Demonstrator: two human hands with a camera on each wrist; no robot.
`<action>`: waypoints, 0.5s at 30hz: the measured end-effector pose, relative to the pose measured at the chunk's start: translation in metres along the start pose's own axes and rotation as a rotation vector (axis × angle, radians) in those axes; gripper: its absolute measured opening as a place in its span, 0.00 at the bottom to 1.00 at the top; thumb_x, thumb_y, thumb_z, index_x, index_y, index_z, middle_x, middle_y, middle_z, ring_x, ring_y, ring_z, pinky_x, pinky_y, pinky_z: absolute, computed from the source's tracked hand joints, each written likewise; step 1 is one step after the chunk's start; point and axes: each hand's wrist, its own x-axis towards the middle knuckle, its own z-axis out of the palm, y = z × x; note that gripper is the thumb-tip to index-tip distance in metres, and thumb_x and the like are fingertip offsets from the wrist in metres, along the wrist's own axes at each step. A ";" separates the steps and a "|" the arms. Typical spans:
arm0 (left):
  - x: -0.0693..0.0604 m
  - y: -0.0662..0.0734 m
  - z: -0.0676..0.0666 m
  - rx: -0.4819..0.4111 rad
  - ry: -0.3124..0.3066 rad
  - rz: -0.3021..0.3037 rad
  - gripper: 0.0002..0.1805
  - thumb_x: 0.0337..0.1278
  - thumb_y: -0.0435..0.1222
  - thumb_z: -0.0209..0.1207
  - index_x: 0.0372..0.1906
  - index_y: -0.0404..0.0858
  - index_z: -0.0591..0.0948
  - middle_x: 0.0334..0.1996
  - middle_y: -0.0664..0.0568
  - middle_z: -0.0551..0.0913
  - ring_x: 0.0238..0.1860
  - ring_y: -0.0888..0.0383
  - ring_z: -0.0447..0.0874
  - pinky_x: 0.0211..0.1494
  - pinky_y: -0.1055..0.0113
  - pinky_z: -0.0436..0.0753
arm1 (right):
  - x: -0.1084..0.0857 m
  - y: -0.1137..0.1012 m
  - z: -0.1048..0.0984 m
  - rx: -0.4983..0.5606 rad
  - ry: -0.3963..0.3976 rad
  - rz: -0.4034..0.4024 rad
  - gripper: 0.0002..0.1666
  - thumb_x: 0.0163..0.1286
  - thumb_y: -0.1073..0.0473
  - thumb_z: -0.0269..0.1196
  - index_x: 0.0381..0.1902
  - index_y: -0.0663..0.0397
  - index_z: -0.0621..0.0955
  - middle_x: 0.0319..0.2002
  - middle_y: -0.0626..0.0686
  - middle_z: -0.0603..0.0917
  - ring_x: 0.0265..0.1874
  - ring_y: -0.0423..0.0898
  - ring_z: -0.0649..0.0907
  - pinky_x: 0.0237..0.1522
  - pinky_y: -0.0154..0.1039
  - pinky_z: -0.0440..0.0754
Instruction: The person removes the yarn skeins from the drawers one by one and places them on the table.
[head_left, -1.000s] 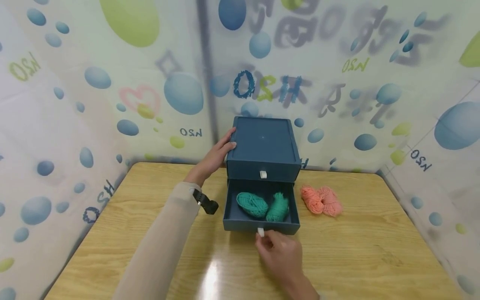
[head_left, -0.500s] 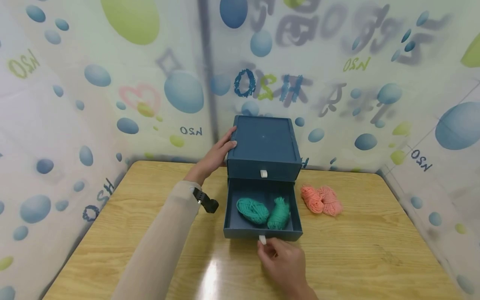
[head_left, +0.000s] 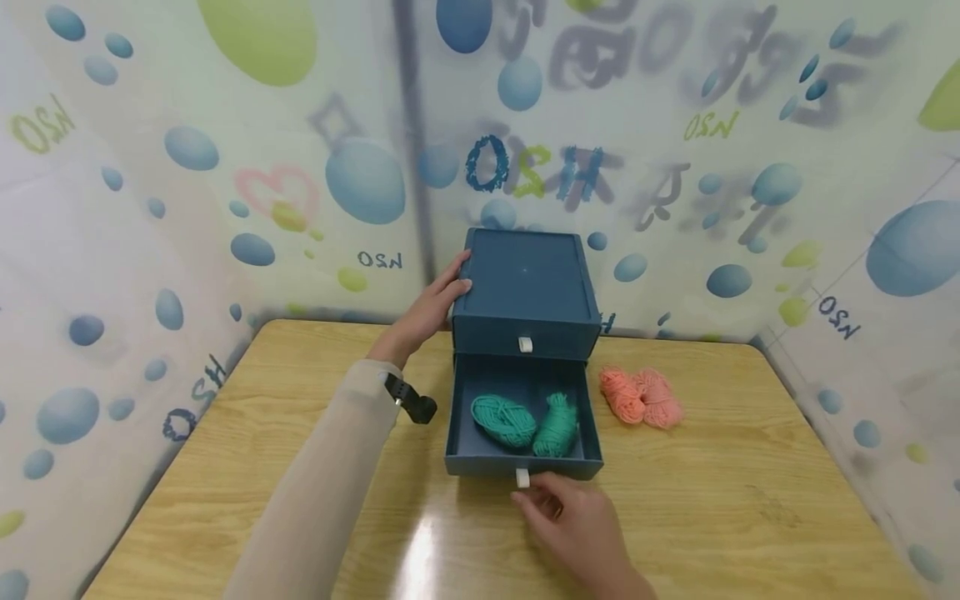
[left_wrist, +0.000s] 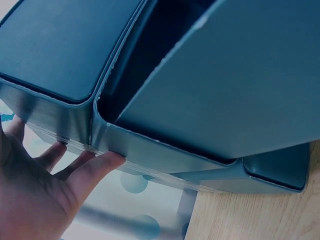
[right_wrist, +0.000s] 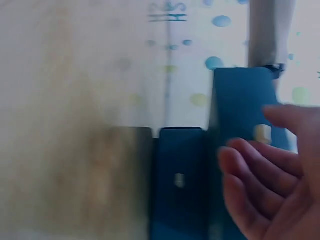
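A dark blue two-drawer box [head_left: 525, 279] stands on the table with its lower drawer [head_left: 465, 468] pulled out. Two skeins of green yarn lie inside it, one oval [head_left: 504, 421] and one bundled upright [head_left: 557, 427]. My left hand [head_left: 426, 315] rests against the box's left side; in the left wrist view its fingers [left_wrist: 82, 172] lie extended along that wall. Just in front of the lower drawer's white pull tab [head_left: 522, 477] is my right hand [head_left: 577, 525]. In the right wrist view its thumb and loosely bent fingers stand apart around the tab [right_wrist: 262, 133], not pinching it.
Two skeins of yarn, orange [head_left: 622, 395] and pink [head_left: 660, 400], lie on the wooden table [head_left: 735, 500] right of the box. The upper drawer [head_left: 487, 337] is closed. A patterned curtain [head_left: 300, 125] hangs close behind the box.
The lower drawer came a little further out toward me, with the green yarn shifting along. My right hand has since loosened from the pull tab and moved slightly right. The left hand stayed put.
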 end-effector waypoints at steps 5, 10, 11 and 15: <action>0.000 0.000 0.000 0.011 0.008 -0.004 0.32 0.78 0.55 0.42 0.79 0.74 0.47 0.83 0.63 0.39 0.82 0.49 0.50 0.71 0.32 0.68 | 0.004 -0.006 -0.031 0.087 -0.262 0.096 0.16 0.67 0.42 0.68 0.42 0.45 0.88 0.28 0.35 0.85 0.24 0.27 0.76 0.29 0.26 0.79; 0.001 0.000 -0.001 0.009 0.011 -0.003 0.32 0.78 0.55 0.42 0.79 0.75 0.47 0.84 0.63 0.39 0.82 0.49 0.50 0.71 0.33 0.68 | 0.011 -0.012 -0.053 0.237 -0.311 0.092 0.17 0.66 0.42 0.69 0.45 0.45 0.88 0.33 0.38 0.87 0.29 0.30 0.80 0.33 0.29 0.83; 0.001 0.001 -0.001 0.008 0.010 -0.003 0.32 0.78 0.55 0.42 0.79 0.75 0.47 0.83 0.62 0.39 0.82 0.49 0.50 0.71 0.33 0.68 | 0.013 -0.013 -0.056 0.248 -0.298 0.073 0.17 0.66 0.43 0.69 0.45 0.45 0.88 0.34 0.38 0.88 0.30 0.30 0.81 0.33 0.30 0.84; 0.000 0.001 0.000 0.005 0.008 -0.010 0.31 0.78 0.55 0.43 0.78 0.75 0.47 0.83 0.63 0.39 0.82 0.49 0.49 0.71 0.33 0.68 | 0.026 -0.017 -0.064 0.231 -0.217 -0.021 0.15 0.62 0.49 0.73 0.45 0.45 0.88 0.37 0.41 0.88 0.34 0.31 0.83 0.37 0.31 0.86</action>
